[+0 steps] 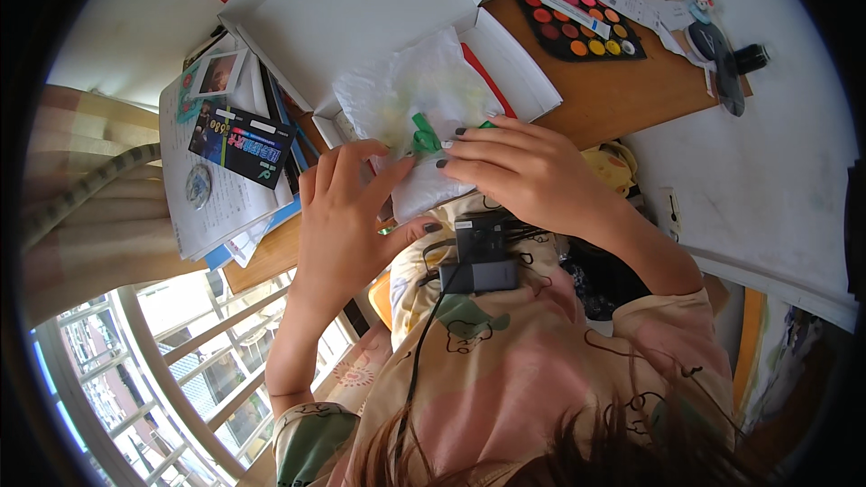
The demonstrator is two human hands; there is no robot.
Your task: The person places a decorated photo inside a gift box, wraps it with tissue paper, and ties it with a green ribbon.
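A crumpled white plastic bag (pixel 433 74) lies in an open white cardboard box (pixel 521 74), bulging over its front edge. Bunched green ribbon or tape (pixel 425 134) sits on the bag. My left hand (pixel 348 199) is at the bag's left side, its index fingertip close to the green strip and its thumb spread apart, nearer my body. From the right, my right hand (pixel 534 169) rests four extended, separated fingers on the bag, beside the green strip; its thumb is hidden. A red edge (pixel 488 81) shows under the bag's right side. Its contents are hidden.
Left of the box, papers (pixel 230 216) carry a dark printed card (pixel 242 144) and a round badge (pixel 198 186). A paint palette (pixel 575 13) with a white tube (pixel 568 12) lies right. A cabled dark device (pixel 479 276) rests on my lap. A barred window (pixel 203 365) is lower left.
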